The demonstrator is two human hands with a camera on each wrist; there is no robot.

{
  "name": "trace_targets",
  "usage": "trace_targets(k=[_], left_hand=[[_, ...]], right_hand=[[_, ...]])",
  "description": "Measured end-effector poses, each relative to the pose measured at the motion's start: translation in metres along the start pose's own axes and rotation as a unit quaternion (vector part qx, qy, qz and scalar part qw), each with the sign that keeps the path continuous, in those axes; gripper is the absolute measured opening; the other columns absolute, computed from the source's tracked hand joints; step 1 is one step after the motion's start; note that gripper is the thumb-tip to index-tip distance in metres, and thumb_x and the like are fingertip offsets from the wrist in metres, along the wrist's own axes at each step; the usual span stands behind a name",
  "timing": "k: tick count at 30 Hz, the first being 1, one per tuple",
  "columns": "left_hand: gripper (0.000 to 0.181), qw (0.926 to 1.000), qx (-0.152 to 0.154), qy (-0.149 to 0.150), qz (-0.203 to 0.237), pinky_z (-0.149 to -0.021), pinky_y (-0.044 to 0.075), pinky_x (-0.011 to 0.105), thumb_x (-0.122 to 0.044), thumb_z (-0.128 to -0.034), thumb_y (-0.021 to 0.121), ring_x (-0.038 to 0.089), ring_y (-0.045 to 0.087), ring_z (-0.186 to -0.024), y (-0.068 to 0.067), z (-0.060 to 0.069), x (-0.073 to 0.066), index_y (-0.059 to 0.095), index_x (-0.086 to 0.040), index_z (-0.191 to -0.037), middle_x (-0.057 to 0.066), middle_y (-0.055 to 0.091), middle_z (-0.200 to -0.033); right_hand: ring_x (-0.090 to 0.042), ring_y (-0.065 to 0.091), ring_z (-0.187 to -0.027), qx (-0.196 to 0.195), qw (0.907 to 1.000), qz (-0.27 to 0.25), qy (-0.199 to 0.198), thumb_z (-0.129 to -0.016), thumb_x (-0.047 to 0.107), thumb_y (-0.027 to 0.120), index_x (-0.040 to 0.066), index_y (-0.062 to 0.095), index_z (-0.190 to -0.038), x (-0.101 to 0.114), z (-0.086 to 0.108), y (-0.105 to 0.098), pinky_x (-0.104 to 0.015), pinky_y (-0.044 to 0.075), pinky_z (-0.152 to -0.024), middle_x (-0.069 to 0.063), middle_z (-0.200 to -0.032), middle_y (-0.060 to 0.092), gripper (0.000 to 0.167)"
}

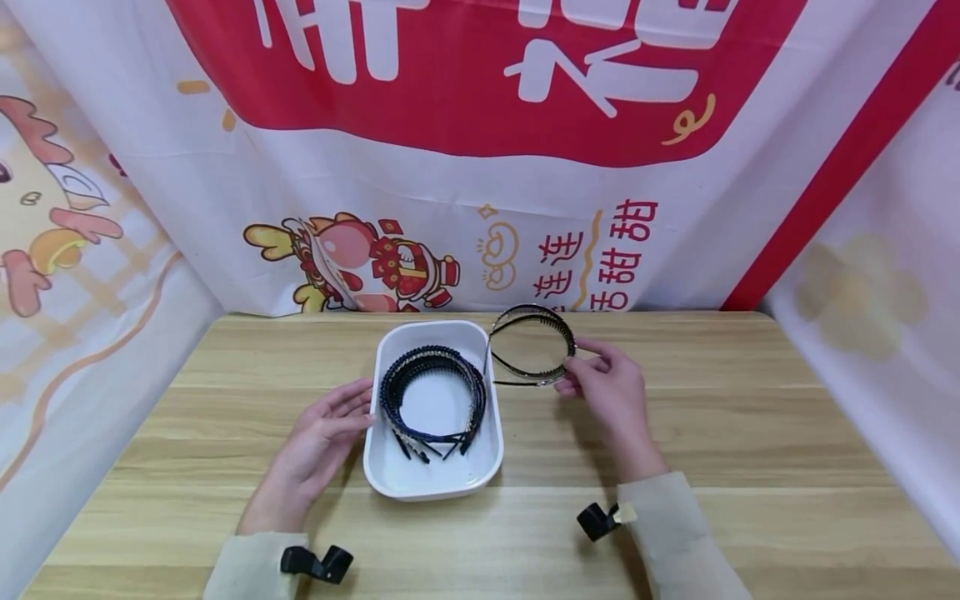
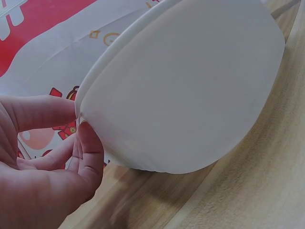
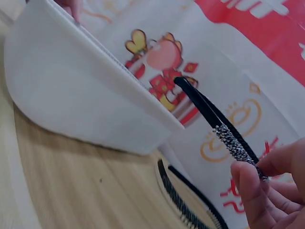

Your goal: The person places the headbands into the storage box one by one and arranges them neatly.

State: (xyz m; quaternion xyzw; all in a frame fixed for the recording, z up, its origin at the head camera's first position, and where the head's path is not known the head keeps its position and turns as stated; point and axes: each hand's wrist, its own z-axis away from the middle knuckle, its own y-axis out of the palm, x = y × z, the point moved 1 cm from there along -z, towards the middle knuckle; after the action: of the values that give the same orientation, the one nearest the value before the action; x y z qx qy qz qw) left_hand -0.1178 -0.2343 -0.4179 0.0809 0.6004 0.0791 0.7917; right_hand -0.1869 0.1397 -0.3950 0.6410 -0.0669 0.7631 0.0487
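Note:
A white plastic tub (image 1: pixel 405 483) stands on the wooden table, with several dark headbands (image 1: pixel 392 383) stacked in a ring inside. At its left side, my left hand (image 1: pixel 322 442) pinches the rim between thumb and fingers. My right hand (image 1: pixel 609 392), just right of the tub, grips a black headband (image 3: pixel 231 143) with a glittery silvery section by that section; its tips point left toward the tub. Below it in the right wrist view, another toothed black headband (image 3: pixel 167 182) rests on the table beside the tub. In the head view the two overlap.
The wooden tabletop (image 1: pixel 720 433) extends on both sides of the tub. A printed red and white cloth (image 1: pixel 450 183) hangs behind its back edge, with more cloth at left and right. Small black mounts (image 1: pixel 597 522) are strapped at the sleeves.

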Motion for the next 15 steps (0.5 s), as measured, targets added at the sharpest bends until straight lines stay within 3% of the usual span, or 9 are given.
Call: trace_targets(k=[6, 11, 15], left_hand=[[0.074, 1.0000, 0.002, 0.005, 0.004, -0.109, 0.054, 0.021, 0.009, -0.0952, 0.064, 0.010, 0.062, -0.120, 0.000, 0.000, 0.000, 0.033, 0.004, -0.162, -0.006, 0.065, -0.128], [0.073, 0.9999, 0.003, 0.007, 0.007, -0.108, 0.054, 0.021, 0.010, -0.0953, 0.063, 0.011, 0.062, -0.120, 0.000, -0.001, 0.001, 0.032, 0.005, -0.162, -0.005, 0.065, -0.128], [0.073, 0.9999, 0.004, 0.010, 0.005, -0.108, 0.054, 0.021, 0.010, -0.0953, 0.062, 0.011, 0.063, -0.119, 0.000, -0.001, 0.001, 0.032, 0.006, -0.162, -0.005, 0.066, -0.127]], right_hand=[[-0.013, 0.074, -0.065, 0.066, 0.9944, 0.078, -0.027, -0.098, 0.006, 0.073, 0.007, 0.065, -0.145, 0.017, -0.001, 0.023, -0.035, 0.068, -0.072, -0.016, -0.097, 0.077, 0.047], [-0.015, 0.070, -0.060, 0.120, 0.9831, 0.120, -0.068, -0.095, 0.005, 0.074, 0.006, 0.069, -0.139, 0.026, -0.001, 0.048, -0.046, 0.068, -0.071, -0.016, -0.087, 0.076, 0.044], [-0.017, 0.070, -0.060, 0.163, 0.9730, 0.143, -0.078, -0.095, 0.002, 0.073, 0.003, 0.071, -0.136, 0.029, 0.000, 0.064, -0.047, 0.068, -0.070, -0.014, -0.083, 0.076, 0.041]])
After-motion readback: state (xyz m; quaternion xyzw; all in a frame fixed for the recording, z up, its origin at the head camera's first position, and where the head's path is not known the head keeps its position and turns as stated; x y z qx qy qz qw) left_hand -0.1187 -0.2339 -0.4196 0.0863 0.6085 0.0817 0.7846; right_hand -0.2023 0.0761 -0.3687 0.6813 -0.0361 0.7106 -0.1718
